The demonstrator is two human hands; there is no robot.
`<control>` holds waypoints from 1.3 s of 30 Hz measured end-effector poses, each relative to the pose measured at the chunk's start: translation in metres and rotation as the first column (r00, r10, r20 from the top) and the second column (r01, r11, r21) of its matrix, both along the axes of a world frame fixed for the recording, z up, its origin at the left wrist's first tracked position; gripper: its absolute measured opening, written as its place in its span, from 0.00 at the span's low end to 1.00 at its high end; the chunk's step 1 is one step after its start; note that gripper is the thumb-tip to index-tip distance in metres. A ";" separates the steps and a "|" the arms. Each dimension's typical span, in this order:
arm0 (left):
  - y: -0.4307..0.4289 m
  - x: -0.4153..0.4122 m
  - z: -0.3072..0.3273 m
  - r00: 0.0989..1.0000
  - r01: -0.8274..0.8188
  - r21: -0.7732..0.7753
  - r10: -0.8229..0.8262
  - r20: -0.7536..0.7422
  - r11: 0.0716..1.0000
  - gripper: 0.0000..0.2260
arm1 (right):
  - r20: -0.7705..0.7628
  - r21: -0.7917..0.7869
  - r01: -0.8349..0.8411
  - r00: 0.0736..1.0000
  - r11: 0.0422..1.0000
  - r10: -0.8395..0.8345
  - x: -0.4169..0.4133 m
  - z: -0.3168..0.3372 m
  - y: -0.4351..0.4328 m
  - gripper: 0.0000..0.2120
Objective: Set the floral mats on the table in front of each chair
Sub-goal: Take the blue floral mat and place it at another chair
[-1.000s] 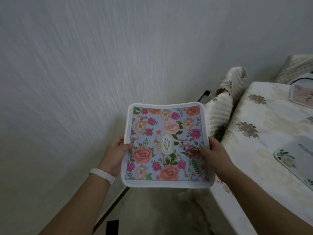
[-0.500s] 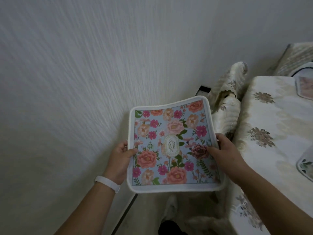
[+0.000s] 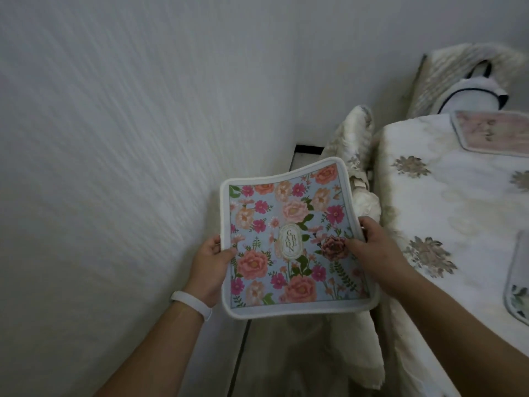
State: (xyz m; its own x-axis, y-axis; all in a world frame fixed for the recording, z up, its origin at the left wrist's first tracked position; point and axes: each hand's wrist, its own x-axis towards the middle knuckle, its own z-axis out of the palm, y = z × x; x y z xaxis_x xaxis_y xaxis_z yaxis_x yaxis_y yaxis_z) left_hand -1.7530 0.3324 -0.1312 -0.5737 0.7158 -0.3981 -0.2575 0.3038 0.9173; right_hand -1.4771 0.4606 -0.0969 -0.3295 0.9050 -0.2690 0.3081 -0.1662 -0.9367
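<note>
Floral mat (image 3: pixel 292 239): held in the air by both hands, printed face up, to the left of the table (image 3: pixel 446 213) and not touching it. The mat has a pale blue ground with pink, coral and peach flowers, a white border, and a central oval label reading "GARDEN". Its far edge dips in the middle, with the far right corner raised. Left hand (image 3: pixel 210 263): grasps the left border, thumb on the top face, remaining fingers beneath the mat and out of sight. A white wristband (image 3: pixel 191 301) sits on the left wrist. Right hand (image 3: pixel 375 253): grasps the right border, thumb lying on the printed face beside a dark rose, fingertips curled at the edge. Table: covered with a cream cloth bearing brown flower motifs. A pink mat (image 3: pixel 492 131) lies flat at its far end. A second mat (image 3: pixel 519 293) lies at the right frame edge, only partly in view. A fabric-covered chair (image 3: pixel 357 144) stands between the held mat and the table. A second covered chair (image 3: pixel 446 73) stands beyond the far end. A textured white wall (image 3: pixel 114 138) fills the left side.
</note>
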 end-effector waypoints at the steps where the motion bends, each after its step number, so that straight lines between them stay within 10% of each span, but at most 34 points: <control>1: 0.021 0.002 0.002 0.999 0.043 0.005 -0.043 0.007 0.999 0.10 | 0.014 0.012 0.042 0.999 0.999 -0.042 0.007 0.003 0.008 0.11; 19: 0.357 0.086 -0.009 0.742 0.658 0.100 -0.665 0.086 0.746 0.09 | 0.100 0.040 0.764 0.638 0.644 -0.763 0.097 -0.002 0.111 0.08; 29: 0.435 0.185 -0.014 0.476 0.871 0.057 -0.866 0.154 0.489 0.10 | 0.091 0.069 0.920 0.380 0.386 -0.921 0.137 0.001 0.097 0.06; 39: 0.456 0.205 -0.006 0.473 0.881 -0.015 -0.880 0.045 0.472 0.09 | -0.008 -0.010 0.938 0.346 0.346 -0.938 0.151 -0.030 0.112 0.09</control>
State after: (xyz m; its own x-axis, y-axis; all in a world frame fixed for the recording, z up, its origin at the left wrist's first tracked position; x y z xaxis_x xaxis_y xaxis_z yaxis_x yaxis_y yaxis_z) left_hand -1.5481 0.7883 -0.1367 0.3630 0.8247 -0.4337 0.1384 0.4126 0.9003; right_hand -1.3264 0.5722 -0.1269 0.7318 0.6232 -0.2759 -0.0610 -0.3433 -0.9373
